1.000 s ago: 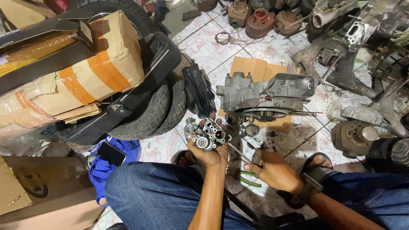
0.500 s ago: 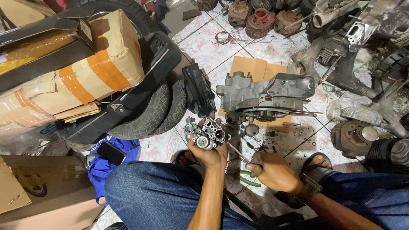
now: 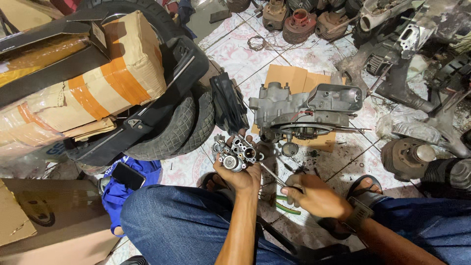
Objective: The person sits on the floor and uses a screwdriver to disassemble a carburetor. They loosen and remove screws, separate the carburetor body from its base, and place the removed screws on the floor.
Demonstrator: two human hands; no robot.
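The left hand (image 3: 241, 175) gripped the carburettor (image 3: 234, 153), already off the engine case (image 3: 304, 110) beyond it, while the right hand (image 3: 316, 196) closed on a thin screwdriver (image 3: 271, 175), work unfinished.

Dull grey cast-metal carburettor (image 3: 236, 153); matt, rough rubber tyre (image 3: 181, 128).

- My left hand (image 3: 240, 174) is raised palm-up, fingers curled closed around what it holds, forearm reaching straight forward.
- My right hand (image 3: 316, 196) sits lower, knuckles up, fingers pinched, wrist angled inward.
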